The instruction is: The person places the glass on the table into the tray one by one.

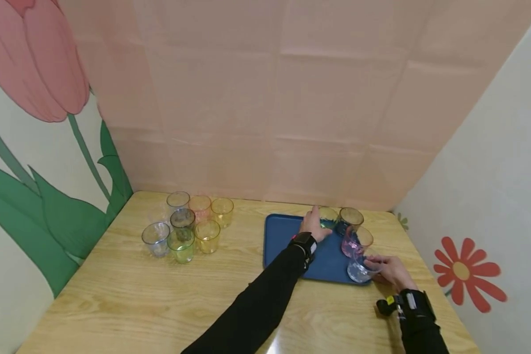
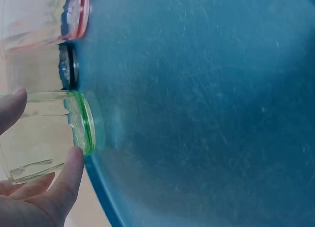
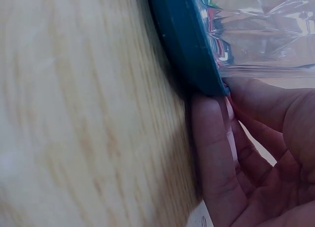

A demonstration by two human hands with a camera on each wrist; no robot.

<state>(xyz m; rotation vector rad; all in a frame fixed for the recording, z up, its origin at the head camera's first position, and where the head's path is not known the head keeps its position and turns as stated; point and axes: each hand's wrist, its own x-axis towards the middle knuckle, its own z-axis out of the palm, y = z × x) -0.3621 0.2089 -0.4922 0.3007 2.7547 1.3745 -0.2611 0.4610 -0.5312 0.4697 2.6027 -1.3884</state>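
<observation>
A blue tray (image 1: 323,263) lies on the right of the table with a row of glasses along its right side. My left hand (image 1: 311,223) holds a green-tinted glass (image 2: 42,133) at the tray's back edge, thumb on one side and fingers on the other. Beside it stand a dark blue glass (image 1: 348,222) and a pink glass (image 1: 355,242). At the front right corner is a clear glass (image 1: 358,270). My right hand (image 1: 394,271) pinches the tray's rim (image 3: 189,49) next to that glass, thumb above and a finger below.
On the table's left stands a cluster of several tinted glasses, among them a yellow glass (image 1: 208,238), a green glass (image 1: 182,250) and a pale blue glass (image 1: 156,241). A pinkish sheet (image 1: 270,98) hangs behind the table. A white wall (image 1: 491,172) rises at the right.
</observation>
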